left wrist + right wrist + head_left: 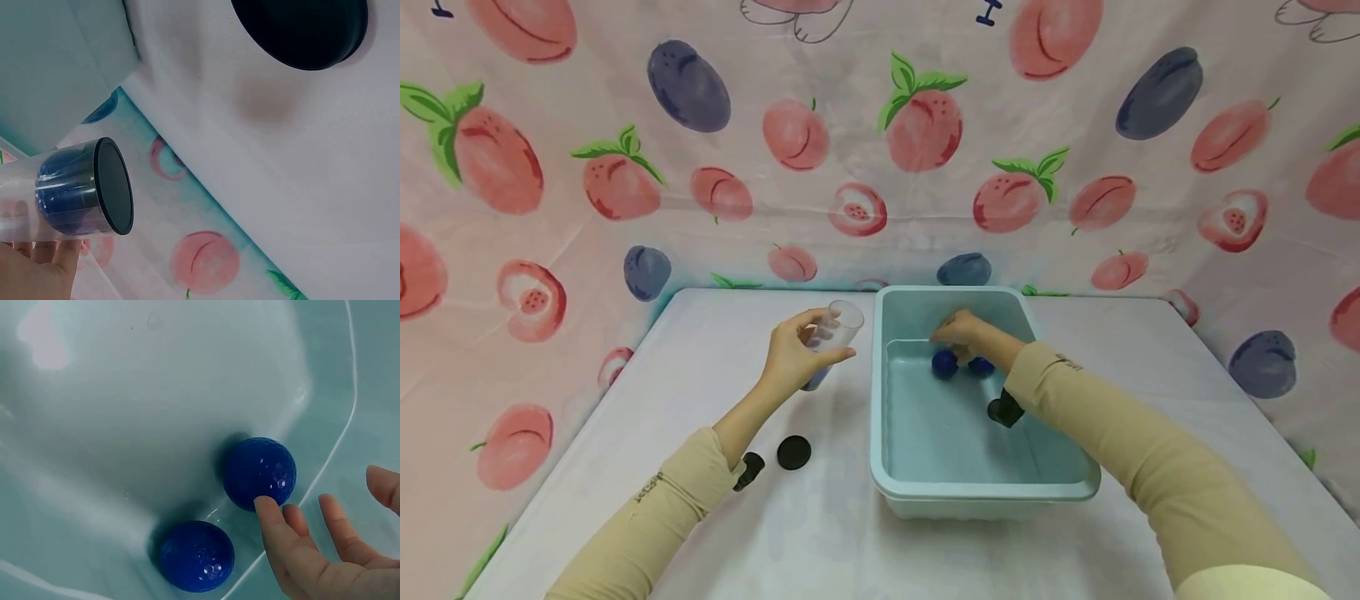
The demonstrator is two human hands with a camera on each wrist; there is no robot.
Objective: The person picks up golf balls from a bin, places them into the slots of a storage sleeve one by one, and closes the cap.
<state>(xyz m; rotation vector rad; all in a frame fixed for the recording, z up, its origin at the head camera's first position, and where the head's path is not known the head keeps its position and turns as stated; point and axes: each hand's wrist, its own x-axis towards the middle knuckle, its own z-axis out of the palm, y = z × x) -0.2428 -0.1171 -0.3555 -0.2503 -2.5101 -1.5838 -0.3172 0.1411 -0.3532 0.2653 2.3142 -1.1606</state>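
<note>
My right hand [970, 329] is down inside the pale teal plastic basin [985, 492], towards its far part, and it grips nothing: in the right wrist view its fingers are loose and spread, and the thumb stands apart from them. Two blue balls lie there on the basin floor, near each other with a small gap. The first blue ball [257, 465] is just at one fingertip, which overlaps its edge; whether the skin really touches it, I cannot tell. The second blue ball [197, 556] is a little farther from my fingers. Both balls are round, so no long axis matters for them; the side from which my fingers come matters more.

My left hand [793, 354] is outside the basin, on its left, and it holds a clear plastic tube [831, 337] between thumb and fingers, above the white table [722, 333]. The long axis of this tube is tilted, with the mouth up and leaning to the basin, and the black end cap [115, 187] low. At least one blue ball sits inside, beside this cap. So the right hand is clearly the nearer one to the loose balls. A round black lid [793, 452] lies flat on the table, nearer to me than the tube.
</note>
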